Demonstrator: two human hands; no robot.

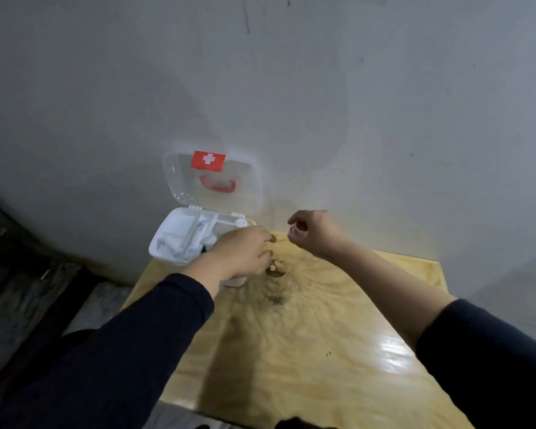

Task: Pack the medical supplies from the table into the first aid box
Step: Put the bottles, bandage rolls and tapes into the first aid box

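The first aid box (167, 243) stands open at the table's far left corner. It has a white base and a clear lid (183, 181) with a red cross label and a red handle, leaning on the wall. White packets and a tube (198, 232) lie in its compartments. My left hand (239, 255) hovers over the box's right end, fingertips down on a few small tan pieces (276, 269) on the table; whether it grips them is hidden. My right hand (313, 232) is raised beside it, fingers curled in a loose fist.
The light wooden table (322, 351) stands against a grey wall (322, 103), its left edge close to the box. A dark floor with plastic sheeting (28, 289) lies to the left. Dark sleeves cover both forearms.
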